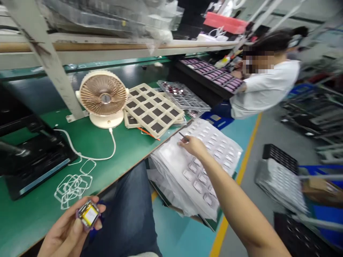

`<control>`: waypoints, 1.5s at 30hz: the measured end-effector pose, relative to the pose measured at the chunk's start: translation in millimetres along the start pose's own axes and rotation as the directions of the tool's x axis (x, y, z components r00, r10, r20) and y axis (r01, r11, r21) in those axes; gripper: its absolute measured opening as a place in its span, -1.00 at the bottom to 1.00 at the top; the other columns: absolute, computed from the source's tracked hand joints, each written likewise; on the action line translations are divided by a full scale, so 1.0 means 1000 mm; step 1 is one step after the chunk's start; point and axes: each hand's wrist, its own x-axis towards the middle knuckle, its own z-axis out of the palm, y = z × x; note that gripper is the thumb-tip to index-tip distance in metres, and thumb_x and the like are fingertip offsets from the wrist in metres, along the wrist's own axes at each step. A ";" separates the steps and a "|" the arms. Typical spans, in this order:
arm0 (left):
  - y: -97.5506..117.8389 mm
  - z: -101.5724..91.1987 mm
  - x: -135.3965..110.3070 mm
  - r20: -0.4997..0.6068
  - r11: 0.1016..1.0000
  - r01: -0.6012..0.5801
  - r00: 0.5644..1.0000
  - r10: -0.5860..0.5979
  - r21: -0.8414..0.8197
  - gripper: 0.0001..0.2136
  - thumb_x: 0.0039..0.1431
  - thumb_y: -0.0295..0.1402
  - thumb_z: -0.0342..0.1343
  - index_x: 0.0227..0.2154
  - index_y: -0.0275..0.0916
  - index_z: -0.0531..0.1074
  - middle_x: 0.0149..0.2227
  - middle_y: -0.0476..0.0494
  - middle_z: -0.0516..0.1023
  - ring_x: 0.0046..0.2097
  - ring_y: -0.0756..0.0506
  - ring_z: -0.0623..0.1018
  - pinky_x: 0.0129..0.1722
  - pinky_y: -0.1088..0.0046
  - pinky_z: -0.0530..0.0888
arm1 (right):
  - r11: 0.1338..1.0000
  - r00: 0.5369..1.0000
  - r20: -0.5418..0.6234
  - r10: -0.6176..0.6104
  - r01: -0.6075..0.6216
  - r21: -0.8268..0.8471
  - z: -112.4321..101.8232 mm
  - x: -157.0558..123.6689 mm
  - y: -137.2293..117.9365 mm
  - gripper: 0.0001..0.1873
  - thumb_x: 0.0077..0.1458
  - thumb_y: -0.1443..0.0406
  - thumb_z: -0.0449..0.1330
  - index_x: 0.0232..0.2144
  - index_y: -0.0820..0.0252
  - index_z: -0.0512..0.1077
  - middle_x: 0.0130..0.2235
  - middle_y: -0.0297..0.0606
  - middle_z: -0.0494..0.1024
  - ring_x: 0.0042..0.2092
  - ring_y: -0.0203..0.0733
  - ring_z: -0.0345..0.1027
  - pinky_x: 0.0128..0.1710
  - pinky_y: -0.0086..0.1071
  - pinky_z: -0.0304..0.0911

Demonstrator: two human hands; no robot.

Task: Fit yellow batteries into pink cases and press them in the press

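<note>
My left hand, low at the left, grips a small opened electronic device by its edges. Its rounded purple casing surrounds a silver-white battery with yellow edges. My right hand reaches over a white plastic tray, whose rows of pockets hold small rounded frame-like pieces. Between the fingers is a thin dark tool, its tip pointing up and left; its exact kind is unclear. Thin white rectangular frames lie in a loose heap on the green bench, just above my left hand.
A cream fan with a white cable stands on the green bench. Beige gridded trays and a clear tray lie beside it. A black fixture occupies the left. A co-worker sits behind a black tray of purple parts.
</note>
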 end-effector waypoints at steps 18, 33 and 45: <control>0.004 -0.016 0.012 0.164 0.895 -0.426 0.881 0.444 -0.134 -0.60 0.12 -0.39 0.55 0.04 -0.10 0.72 0.18 -0.30 0.67 0.17 -0.25 0.67 0.19 0.33 0.61 | -0.016 0.390 -0.540 -0.746 0.800 0.600 0.039 -0.279 -0.246 -0.61 0.33 0.46 0.35 0.11 -0.02 0.64 0.01 -0.29 0.73 -0.06 -0.16 0.70 -0.04 -0.36 0.62; 0.011 -0.055 0.011 0.049 0.845 -0.511 0.851 0.523 -0.157 -0.58 0.15 -0.42 0.53 0.07 -0.06 0.71 0.13 -0.18 0.70 0.13 -0.12 0.68 0.18 0.51 0.56 | -0.160 -0.031 -0.302 -0.953 0.898 0.411 0.038 -0.278 -0.259 -0.49 0.51 0.43 0.01 0.42 0.19 0.33 0.34 -0.01 0.49 0.30 -0.11 0.49 -0.02 -0.32 0.60; 0.010 -0.057 0.013 0.144 0.815 -0.544 0.807 0.573 -0.197 -0.56 0.06 -0.38 0.60 0.04 -0.08 0.72 0.09 -0.22 0.69 0.13 -0.20 0.69 0.17 0.37 0.60 | -0.199 0.095 -0.424 -0.901 0.776 0.598 0.043 -0.268 -0.269 -0.82 0.43 0.21 0.34 0.02 0.09 0.52 0.04 -0.17 0.66 0.02 -0.19 0.65 -0.07 -0.42 0.58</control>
